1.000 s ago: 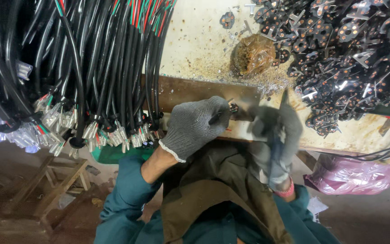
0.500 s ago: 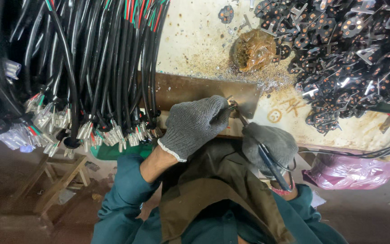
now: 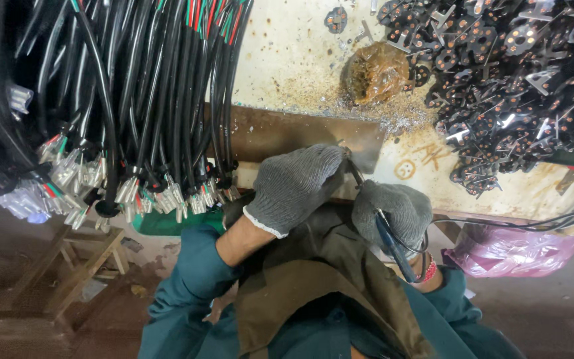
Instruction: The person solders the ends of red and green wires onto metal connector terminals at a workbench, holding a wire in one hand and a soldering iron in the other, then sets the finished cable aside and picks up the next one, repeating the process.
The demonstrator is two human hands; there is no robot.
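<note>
two grey-gloved hands at a rusty brown metal plate (image 3: pixel 287 133) on the stained surface (image 3: pixel 287 53).
left hand (image 3: pixel 297 186) has its grip closed at the plate's edge, on what i cannot tell; right hand (image 3: pixel 393 211) grips a blue-handled soldering iron (image 3: pixel 393 242). black cable bundle (image 3: pixel 134 100) hangs left; black round connector parts (image 3: pixel 513 73) pile right.

Your gloves (image 3: pixel 297 186) are grey knit, your sleeves (image 3: pixel 191 279) teal, the cables (image 3: pixel 147 86) black with red and green wires, the bag (image 3: pixel 509 249) pink.
</note>
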